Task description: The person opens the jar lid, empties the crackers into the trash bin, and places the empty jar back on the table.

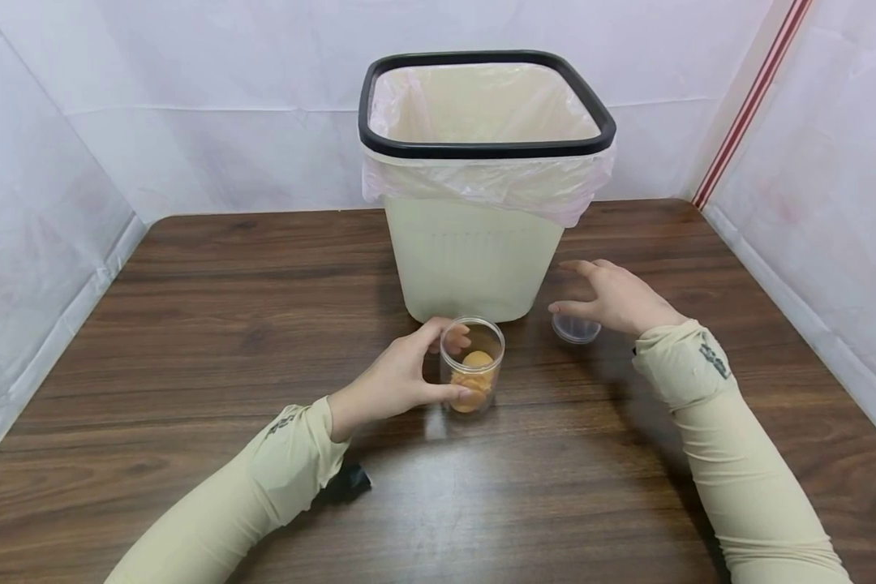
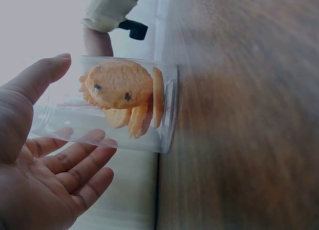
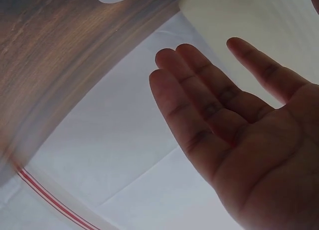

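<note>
Pale-yellow wrinkled fabric left sleeve (image 1: 226, 503) — matching right sleeve (image 1: 740, 478) — each bears a dark printed marking (image 1: 714, 359); small black block (image 1: 350, 483) under left cuff.

1. Glare is thrown off the tabletop (image 1: 453, 487) in the bright head view.
2. Shadow is cast beside the right sleeve (image 1: 748, 470).
3. The left wrist view's tabletop is blurred.
4. The right hand (image 3: 269, 150) is darkened in its wrist view.
</note>
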